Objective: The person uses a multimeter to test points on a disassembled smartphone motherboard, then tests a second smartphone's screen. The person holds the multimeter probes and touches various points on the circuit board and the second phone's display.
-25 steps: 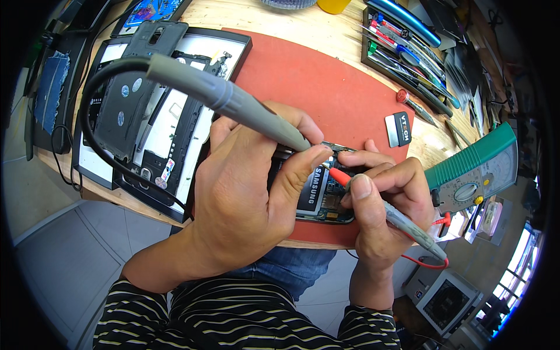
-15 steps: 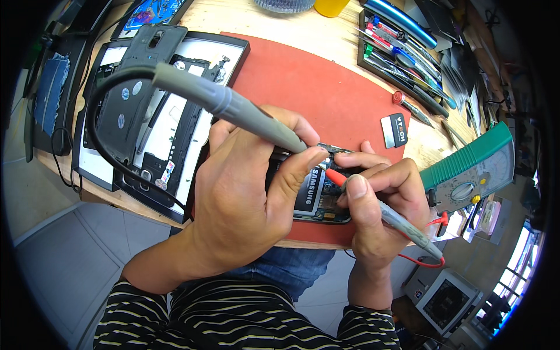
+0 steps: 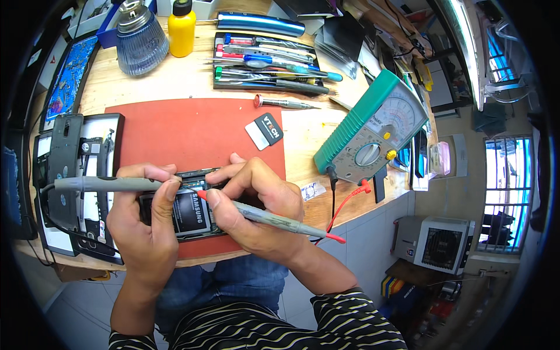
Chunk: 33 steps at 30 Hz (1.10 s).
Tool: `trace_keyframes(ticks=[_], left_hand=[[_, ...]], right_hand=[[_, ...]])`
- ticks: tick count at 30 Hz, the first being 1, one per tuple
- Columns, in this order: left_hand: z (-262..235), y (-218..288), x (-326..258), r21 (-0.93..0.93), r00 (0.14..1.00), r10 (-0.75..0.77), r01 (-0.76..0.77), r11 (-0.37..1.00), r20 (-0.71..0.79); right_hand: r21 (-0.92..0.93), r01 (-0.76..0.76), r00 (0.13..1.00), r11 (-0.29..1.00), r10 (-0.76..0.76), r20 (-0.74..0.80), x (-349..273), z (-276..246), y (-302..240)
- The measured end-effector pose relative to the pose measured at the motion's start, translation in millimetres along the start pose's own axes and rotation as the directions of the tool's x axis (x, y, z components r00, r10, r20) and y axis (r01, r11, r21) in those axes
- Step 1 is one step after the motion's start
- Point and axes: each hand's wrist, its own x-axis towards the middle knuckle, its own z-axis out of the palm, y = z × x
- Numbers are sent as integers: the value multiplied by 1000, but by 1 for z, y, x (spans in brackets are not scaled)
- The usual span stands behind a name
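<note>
On the near part of the red mat lies an opened phone, likely light, stiff and fragile inside, best held by its edges, while the left hand's fingers pinch a gray probe and the right hand's grip a red-tipped one.

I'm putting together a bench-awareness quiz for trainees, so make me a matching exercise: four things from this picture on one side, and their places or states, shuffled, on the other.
Things
1. Red-tipped probe
2. Phone
3. Yellow bottle
4. Green-cased meter

Places and states
A. Beside the ribbed glass jar
B. Opened, with a dark battery showing
C. To the right of the red mat
D. Gripped in the right hand

Pairs: 1-D, 2-B, 3-A, 4-C
</note>
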Motion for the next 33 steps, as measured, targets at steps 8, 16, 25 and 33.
trace_keyframes(ticks=[8,16,25,33], left_hand=[[0,-3,-1,20,1000,24,-24,1000,-12],[-1,-3,1,91,997,72,-70,993,-14],[-9,-4,3,219,986,135,-153,964,96],[-9,-5,4,223,980,166,-186,957,105]], right_hand=[[-9,2,1000,1000,-2,-22,0,2,-1],[-56,107,994,993,-108,-25,-1,1,5],[53,81,997,995,-80,-18,-2,2,4],[45,85,996,995,-84,-23,-2,3,4]])
